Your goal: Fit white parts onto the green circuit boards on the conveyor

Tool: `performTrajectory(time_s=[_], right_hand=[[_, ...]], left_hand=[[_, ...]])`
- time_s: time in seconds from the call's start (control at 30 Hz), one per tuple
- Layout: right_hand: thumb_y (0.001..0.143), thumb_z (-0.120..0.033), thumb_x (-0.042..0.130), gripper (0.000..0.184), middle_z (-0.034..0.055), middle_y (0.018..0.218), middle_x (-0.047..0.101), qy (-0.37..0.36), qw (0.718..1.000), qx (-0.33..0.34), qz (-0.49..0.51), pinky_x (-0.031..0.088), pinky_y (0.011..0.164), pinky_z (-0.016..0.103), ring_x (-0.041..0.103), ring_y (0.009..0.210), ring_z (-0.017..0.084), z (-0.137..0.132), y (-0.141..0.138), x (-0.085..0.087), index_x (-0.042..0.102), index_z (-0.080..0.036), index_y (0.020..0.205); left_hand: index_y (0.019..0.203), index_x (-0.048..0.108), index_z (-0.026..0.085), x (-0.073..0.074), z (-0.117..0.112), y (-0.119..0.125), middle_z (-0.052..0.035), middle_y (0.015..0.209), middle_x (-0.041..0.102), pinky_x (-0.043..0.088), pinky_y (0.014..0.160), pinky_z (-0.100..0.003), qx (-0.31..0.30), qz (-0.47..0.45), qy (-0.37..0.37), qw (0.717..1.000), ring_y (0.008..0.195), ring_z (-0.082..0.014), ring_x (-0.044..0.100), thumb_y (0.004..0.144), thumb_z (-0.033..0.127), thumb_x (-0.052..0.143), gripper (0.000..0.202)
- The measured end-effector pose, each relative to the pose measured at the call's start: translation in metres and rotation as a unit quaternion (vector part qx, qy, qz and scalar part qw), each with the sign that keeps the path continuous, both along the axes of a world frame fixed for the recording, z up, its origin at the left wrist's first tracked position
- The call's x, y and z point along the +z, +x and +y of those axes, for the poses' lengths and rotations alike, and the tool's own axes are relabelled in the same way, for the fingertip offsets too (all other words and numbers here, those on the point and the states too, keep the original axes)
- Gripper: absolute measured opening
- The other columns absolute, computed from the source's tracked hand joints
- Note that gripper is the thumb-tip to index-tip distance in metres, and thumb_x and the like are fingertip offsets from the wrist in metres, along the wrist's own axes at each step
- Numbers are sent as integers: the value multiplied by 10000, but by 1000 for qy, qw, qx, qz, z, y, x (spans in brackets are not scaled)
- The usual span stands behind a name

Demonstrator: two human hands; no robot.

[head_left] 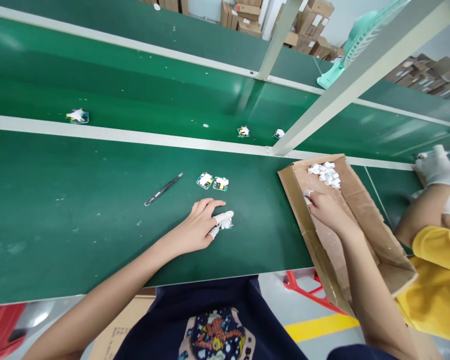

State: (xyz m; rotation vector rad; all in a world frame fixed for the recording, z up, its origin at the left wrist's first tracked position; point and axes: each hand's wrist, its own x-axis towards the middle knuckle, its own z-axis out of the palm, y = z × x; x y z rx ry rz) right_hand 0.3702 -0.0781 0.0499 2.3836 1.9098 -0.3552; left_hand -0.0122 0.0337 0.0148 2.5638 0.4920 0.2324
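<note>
Navy printed T-shirt (213, 335) is filling the bottom of the view, its chest graphic showing and the lettering below it too small to read. Left hand (195, 225) is resting on the green conveyor belt (78, 210) with fingers curled down, two fingertips in white finger cots (223, 217) sitting on a small circuit board (225, 225) topped with white pieces; pinch or plain contact, cannot tell. Right hand (324, 210) is reaching over a cardboard box (363, 215) at the belt's edge, fingers bent and dipping near its rim, one in a white cot (308, 193); cannot tell if it is holding anything. Progress as it stands: a heap of white plastic pieces (324, 175) is lying in the box's far end, while two more circuit boards (210, 181) are sitting side by side on the belt, white pieces on them. Three small items (243, 131) are riding the far belt. Tweezers (164, 189) are lying on the belt, untouched. Co-worker's yellow sleeve (431, 245) and white-gloved hand (437, 167) are working at right. Stacked cartons (307, 25) are showing white labels, unreadable from here.
</note>
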Motion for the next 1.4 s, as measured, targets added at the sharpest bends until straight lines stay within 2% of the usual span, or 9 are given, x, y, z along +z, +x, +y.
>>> performTrajectory(time_s=[0.17,0.43,0.57,0.7,0.8,0.9,1.0,1.13,1.4], right_hand=[[689,-56,401,197,25,631,492,-9,998,63,3,315,568,270,486,574,160,-8,-5,5,342,-226,610],[760,-113,527,228,58,624,552,-67,991,14,-118,307,559,287,524,585,183,-9,3,17,357,-232,666],[858,-350,513,280,64,533,511,40,991,-23,-124,293,518,319,465,499,183,-34,-5,58,373,-253,636],[941,-382,431,258,77,669,644,173,981,80,-44,385,530,300,584,587,195,-66,-77,82,577,-247,776],[933,-282,480,155,50,746,680,200,962,184,19,423,535,289,603,610,181,-71,-136,50,631,-252,951],[926,-201,497,277,80,991,711,165,968,187,16,480,632,313,629,786,212,-69,-163,0,597,-216,1185],[918,-178,518,387,92,1281,607,144,976,166,-10,508,753,377,587,991,272,-71,-169,-30,521,-230,1302],[903,-136,515,486,114,1351,543,134,977,162,-17,486,843,462,533,1060,317,-85,-170,-32,433,-244,1370],[898,-238,576,417,106,1079,576,192,976,66,76,489,813,429,538,959,271,-93,-166,-37,474,-270,1301]], left_hand=[[1216,541,155,-1,-1,2,-140,1343,429,356,993,-523,72,-33,30,996,1222,-312,330,876,102,420,364],[1116,595,109,-6,-13,9,-160,1236,483,382,941,-484,83,-18,47,995,1166,-330,366,837,347,618,368],[1218,554,201,-5,-15,9,-129,1343,411,347,986,-485,14,-11,11,1000,1239,-321,332,829,202,575,389],[1271,494,149,-5,-19,12,-163,1297,436,337,979,-517,38,-22,-5,999,1207,-348,342,760,405,688,604],[1133,575,110,-7,-22,14,-163,1211,485,351,963,-505,55,-24,6,998,1172,-341,364,801,410,655,454],[934,644,133,-7,-22,13,-146,1291,443,346,991,-485,0,-20,-14,1000,1224,-331,341,838,212,570,144],[971,640,146,-3,-19,9,-137,1374,376,326,1018,-493,-35,-23,-24,999,1265,-333,313,791,145,570,193],[1142,566,97,0,-20,11,-167,1237,452,340,977,-506,25,-17,3,1000,1181,-345,358,747,387,687,505],[904,629,122,-4,-25,13,-146,1223,453,358,949,-461,-7,-12,-7,1000,1167,-314,361,783,219,611,156]])
